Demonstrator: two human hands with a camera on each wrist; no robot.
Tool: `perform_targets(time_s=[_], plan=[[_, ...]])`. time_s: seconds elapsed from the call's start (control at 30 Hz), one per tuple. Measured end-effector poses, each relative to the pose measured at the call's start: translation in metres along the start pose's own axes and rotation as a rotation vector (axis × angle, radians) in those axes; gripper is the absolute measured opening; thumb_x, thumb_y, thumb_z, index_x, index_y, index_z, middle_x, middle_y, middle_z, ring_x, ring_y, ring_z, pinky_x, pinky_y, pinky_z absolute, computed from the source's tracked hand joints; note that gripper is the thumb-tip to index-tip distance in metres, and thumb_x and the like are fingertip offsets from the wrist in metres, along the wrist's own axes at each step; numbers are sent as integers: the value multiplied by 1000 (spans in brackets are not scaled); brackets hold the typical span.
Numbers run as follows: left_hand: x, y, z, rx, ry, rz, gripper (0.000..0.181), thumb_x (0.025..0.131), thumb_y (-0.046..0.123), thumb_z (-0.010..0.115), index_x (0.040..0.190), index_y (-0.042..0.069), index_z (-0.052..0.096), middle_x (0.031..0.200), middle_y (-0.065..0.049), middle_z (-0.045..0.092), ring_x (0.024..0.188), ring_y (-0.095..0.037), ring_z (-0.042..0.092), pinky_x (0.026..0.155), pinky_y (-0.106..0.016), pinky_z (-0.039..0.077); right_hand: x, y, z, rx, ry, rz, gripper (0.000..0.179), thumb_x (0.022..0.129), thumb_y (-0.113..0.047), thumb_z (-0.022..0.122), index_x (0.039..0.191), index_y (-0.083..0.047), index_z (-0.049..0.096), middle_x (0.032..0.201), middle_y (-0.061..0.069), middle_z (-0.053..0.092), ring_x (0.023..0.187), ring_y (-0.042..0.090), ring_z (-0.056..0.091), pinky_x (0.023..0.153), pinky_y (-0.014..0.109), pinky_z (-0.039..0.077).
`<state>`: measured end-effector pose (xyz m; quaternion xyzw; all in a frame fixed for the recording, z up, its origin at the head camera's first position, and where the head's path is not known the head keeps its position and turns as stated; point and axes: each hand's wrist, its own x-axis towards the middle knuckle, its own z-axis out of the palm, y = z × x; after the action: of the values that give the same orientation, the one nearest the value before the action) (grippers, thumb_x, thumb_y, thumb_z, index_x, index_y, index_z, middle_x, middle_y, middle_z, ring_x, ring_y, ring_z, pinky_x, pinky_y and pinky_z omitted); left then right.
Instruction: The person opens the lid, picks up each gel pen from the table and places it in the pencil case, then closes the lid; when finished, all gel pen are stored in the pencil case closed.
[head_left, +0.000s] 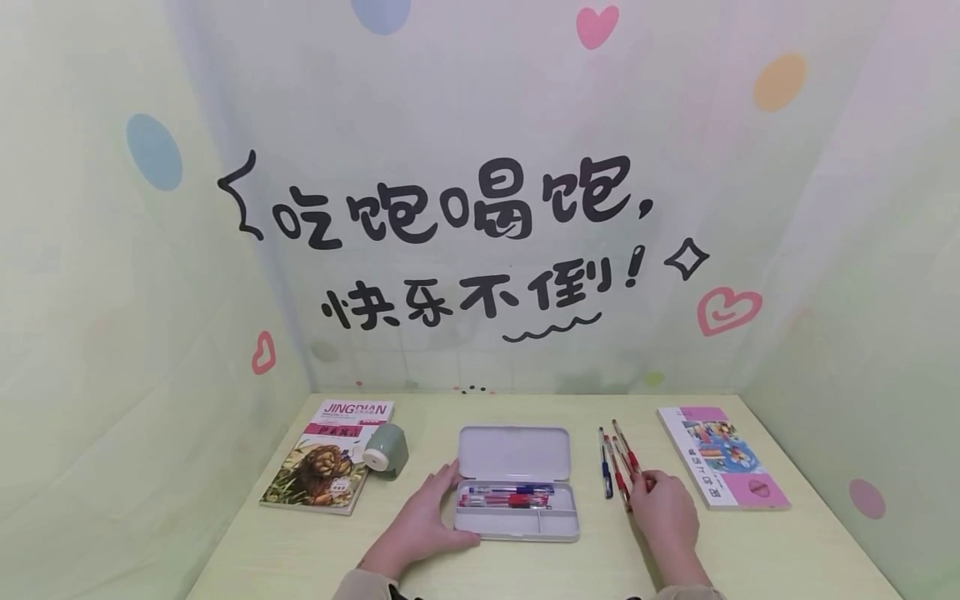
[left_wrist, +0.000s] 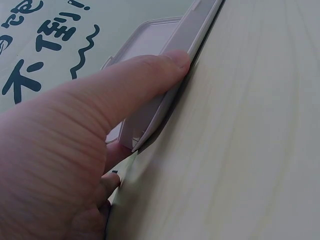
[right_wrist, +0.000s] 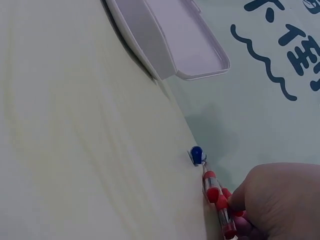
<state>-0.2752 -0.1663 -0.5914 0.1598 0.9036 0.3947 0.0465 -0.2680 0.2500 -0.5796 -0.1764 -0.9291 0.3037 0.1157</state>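
An open pencil case stands on the table, its lid folded back. Blue and red pens lie in its long back compartment; the two front compartments hold nothing visible. My left hand holds the case's left end, the thumb against its front wall and fingers round the side. Right of the case, a blue pen lies beside several red pens. My right hand pinches at the rightmost red pens; its fingertips are partly hidden in the right wrist view.
At the left lies a book with a lion cover, a grey-green object with a white round end against its right edge. A pink and white book lies at the right. Printed fabric walls enclose the table.
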Motion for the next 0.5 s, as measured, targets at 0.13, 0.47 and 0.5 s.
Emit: perform_targets(time_s=[0.13, 0.47, 0.5], plan=[[-1, 2, -1, -3, -1, -1, 138, 66, 60, 100, 175, 13, 29, 176, -11, 44, 165, -55, 28, 135, -75, 24, -1, -2, -1, 12, 9, 20, 43, 105, -27, 60, 129, 8, 72, 110, 30, 72, 90, 39, 71, 71, 53, 61], [-1, 2, 0, -15, -6, -13, 137, 67, 61, 100, 175, 17, 29, 178, -13, 40, 166, -55, 28, 134, -76, 24, -9, -16, -3, 45, 98, -2, 42, 109, -27, 59, 136, 2, 71, 124, 29, 67, 98, 39, 70, 74, 54, 61], [-1, 2, 0, -14, -6, -13, 136, 67, 61, 100, 175, 17, 29, 178, -12, 40, 166, -55, 27, 134, -75, 24, -10, -19, -3, 59, 112, -17, 40, 109, -28, 59, 136, 0, 71, 125, 27, 67, 99, 39, 69, 76, 53, 61]])
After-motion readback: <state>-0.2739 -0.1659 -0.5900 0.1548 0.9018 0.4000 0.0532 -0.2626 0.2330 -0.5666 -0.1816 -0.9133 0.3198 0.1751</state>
